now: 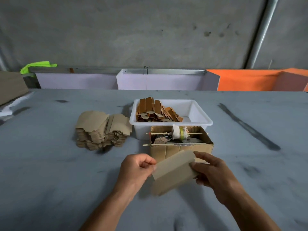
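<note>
Holding a card blank (173, 172) above the worktop (50, 172): left hand (135, 170) is pinching its left edge, right hand (211, 170) is gripping the right end, fingers curled. Box (181, 148) is sitting just behind.

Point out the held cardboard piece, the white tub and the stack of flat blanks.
cardboard piece (173, 172), head view, middle of its flat face.
white tub (198, 110), head view, bare inner right wall.
stack of flat blanks (98, 124), head view, top sheet.
</note>
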Action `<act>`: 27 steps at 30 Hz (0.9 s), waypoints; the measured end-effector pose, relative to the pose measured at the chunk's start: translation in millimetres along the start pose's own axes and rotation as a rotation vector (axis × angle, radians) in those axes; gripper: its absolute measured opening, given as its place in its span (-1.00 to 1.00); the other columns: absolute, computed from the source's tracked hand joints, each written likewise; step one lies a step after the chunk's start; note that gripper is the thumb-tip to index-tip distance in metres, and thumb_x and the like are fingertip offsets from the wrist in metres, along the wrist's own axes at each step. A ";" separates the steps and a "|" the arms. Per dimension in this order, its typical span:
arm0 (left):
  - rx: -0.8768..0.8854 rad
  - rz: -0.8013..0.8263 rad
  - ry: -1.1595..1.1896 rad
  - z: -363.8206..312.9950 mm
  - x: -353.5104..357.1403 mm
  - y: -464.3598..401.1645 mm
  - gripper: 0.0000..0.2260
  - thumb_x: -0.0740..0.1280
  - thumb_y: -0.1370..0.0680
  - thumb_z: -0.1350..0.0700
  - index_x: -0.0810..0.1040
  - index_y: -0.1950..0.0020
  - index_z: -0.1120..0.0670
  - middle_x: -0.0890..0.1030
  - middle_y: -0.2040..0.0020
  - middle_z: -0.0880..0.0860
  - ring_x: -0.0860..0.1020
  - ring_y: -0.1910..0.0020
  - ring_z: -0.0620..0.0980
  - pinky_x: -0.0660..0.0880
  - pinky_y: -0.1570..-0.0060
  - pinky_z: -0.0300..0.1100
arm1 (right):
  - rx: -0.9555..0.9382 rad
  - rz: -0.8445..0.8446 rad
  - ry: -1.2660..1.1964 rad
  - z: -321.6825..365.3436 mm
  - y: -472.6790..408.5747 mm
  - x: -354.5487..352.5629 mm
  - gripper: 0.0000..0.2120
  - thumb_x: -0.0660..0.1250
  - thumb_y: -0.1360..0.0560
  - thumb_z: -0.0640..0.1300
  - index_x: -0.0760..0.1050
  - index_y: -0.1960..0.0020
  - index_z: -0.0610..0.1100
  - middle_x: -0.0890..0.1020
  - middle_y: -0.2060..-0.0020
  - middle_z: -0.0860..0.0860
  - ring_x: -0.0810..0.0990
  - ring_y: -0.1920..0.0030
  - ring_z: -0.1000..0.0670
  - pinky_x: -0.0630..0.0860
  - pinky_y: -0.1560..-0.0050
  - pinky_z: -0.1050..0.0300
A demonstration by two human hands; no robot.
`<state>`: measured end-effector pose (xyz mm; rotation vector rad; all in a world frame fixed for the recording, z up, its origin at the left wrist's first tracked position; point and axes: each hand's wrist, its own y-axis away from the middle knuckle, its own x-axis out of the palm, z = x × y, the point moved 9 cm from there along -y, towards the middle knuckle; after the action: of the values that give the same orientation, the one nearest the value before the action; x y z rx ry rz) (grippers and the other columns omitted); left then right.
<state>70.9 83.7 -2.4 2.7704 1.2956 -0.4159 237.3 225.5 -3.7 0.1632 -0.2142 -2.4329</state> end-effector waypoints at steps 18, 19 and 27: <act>-0.062 0.109 -0.295 35.8 18.7 -7.1 -0.80 0.45 -0.42 0.28 0.57 0.32 0.01 0.52 0.44 -0.06 0.45 0.49 -0.14 0.41 0.38 -0.33 | -0.726 0.189 0.949 -6.8 33.5 24.1 -0.87 0.46 -0.38 -0.29 0.67 0.22 -0.07 0.62 0.18 0.07 0.53 0.12 0.01 0.49 0.12 0.15; -0.025 0.091 -0.348 31.4 16.9 -6.1 -0.83 0.46 -0.42 0.25 0.59 0.29 0.00 0.54 0.39 -0.07 0.46 0.45 -0.17 0.41 0.34 -0.33 | -0.717 0.188 0.939 -7.8 32.5 23.0 -0.86 0.45 -0.38 -0.30 0.67 0.20 -0.08 0.62 0.18 0.07 0.52 0.12 0.02 0.48 0.11 0.16; 0.387 0.272 -0.652 -1.8 43.1 42.5 -0.73 0.50 -0.30 -0.14 0.63 0.14 0.00 0.53 0.16 -0.11 0.44 0.19 -0.26 0.27 0.20 -0.43 | -0.657 0.234 0.990 -10.8 21.9 29.0 -0.91 0.37 -0.47 -0.21 0.63 0.11 -0.05 0.56 0.15 0.08 0.43 0.06 0.06 0.40 0.04 0.22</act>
<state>130.0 88.7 -14.8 2.6369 0.7294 -1.5137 230.8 189.0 -11.8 0.9256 0.9248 -1.8067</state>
